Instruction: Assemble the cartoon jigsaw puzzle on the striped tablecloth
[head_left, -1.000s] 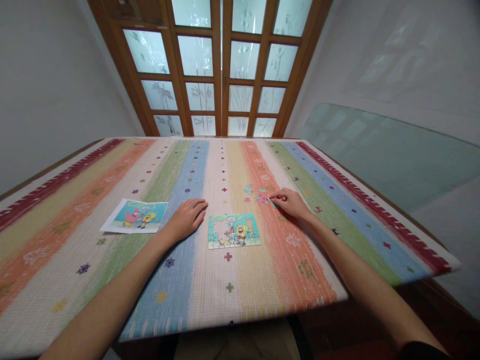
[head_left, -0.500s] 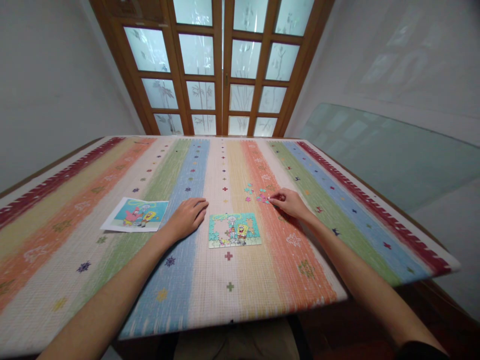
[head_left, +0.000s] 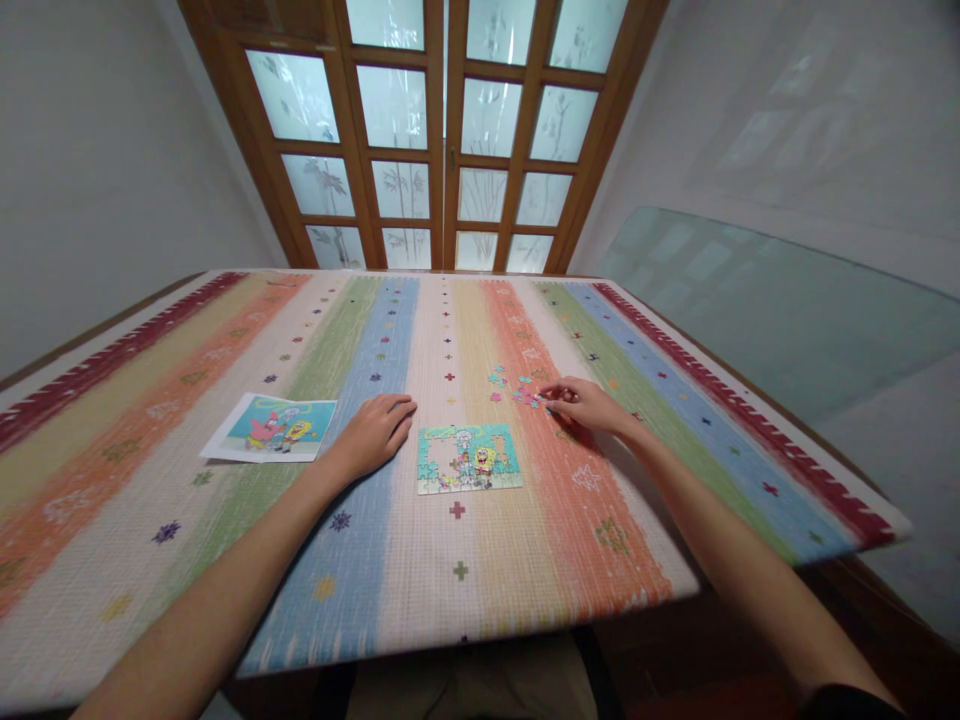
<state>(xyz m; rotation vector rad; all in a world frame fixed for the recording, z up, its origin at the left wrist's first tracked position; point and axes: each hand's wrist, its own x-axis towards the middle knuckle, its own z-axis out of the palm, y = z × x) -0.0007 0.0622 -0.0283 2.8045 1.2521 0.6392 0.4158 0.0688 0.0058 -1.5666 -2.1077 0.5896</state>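
A partly assembled jigsaw puzzle lies near the middle front of the cloth, with gaps at its left and upper right. My left hand rests palm down on the cloth, left of the puzzle, fingers loosely stretched and holding nothing. Beyond the puzzle to the right, my right hand pinches a small teal puzzle piece between thumb and fingers, low over the table. Just left of those fingertips lie several loose puzzle pieces, pink and teal. The fingers partly cover the nearest ones.
A printed picture sheet of the cartoon scene lies left of my left hand, one edge lifted. The striped tablecloth covers the table. Glass-paned wooden doors stand behind, and a glass panel leans along the right wall.
My right hand has shifted slightly right at the loose pieces, and a teal piece now shows at its fingertips. My left hand, the puzzle and the sheet stay put.
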